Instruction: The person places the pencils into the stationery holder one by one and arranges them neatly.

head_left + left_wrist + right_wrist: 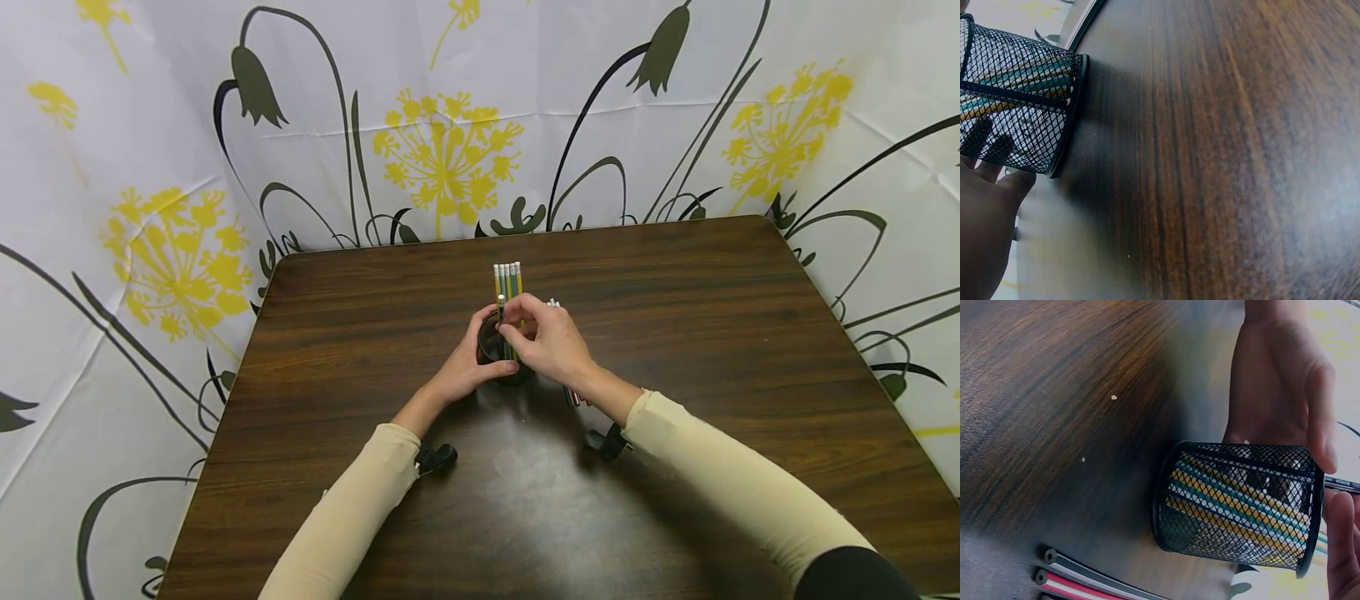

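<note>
A black mesh pencil cup [1235, 559] stands on the table, with several yellow and green pencils [507, 277] leaning inside, their eraser ends up. My left hand [459, 368] holds the cup around its side; in the left wrist view its fingertips [1019, 181] press the mesh near the base. Over the cup's mouth, my right hand [553, 340] pinches a dark pencil [501, 302] between thumb and fingers. In the right wrist view that dark pencil [1342, 484] crosses the rim. Beside the cup, partly under my right wrist, lie several black and red pencils [574, 397].
The brown wooden table [360, 333] extends around the cup, its far edge against a white cloth with yellow and grey flowers [450, 158]. Small light crumbs [1114, 397] dot the tabletop. A black strap piece [437, 458] shows at each wrist.
</note>
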A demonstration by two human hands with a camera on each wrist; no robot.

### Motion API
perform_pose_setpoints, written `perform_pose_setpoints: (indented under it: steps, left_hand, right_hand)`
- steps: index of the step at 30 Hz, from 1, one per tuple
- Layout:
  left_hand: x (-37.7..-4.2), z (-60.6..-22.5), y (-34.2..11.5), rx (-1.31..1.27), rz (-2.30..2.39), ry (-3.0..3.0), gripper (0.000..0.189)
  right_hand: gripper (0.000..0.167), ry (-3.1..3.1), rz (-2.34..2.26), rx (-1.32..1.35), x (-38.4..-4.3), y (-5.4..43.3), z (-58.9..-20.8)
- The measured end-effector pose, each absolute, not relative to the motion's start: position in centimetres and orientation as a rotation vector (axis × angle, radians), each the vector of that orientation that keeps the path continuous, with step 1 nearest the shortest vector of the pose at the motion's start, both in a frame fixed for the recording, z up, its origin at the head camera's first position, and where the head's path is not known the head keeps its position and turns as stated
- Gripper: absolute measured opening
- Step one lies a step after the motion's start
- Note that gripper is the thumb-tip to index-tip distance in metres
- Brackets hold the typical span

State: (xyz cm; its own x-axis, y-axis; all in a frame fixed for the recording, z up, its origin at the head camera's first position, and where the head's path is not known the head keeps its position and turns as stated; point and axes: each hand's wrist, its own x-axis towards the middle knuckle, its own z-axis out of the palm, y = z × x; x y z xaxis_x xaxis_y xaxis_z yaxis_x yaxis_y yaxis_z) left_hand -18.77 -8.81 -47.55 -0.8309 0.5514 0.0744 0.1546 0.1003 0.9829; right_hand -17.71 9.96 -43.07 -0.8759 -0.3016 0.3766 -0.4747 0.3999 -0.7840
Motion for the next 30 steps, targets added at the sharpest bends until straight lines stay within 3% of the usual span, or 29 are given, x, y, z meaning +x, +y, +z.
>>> perform_pose_setpoints:
  steps: [19,30]
  left_hand:
    - [-17.9,-45.7,-8.8,0.639,1.678,2.150,0.086]
    - [-17.9,-45.4,-8.8,0.621,1.646,2.156,0.088]
  right_hand:
    - [0.017,-2.530,1.243,0.291,-19.3,8.0,-43.3]
    - [0.017,-2.552,1.098,0.256,-20.4,7.3,-43.5]
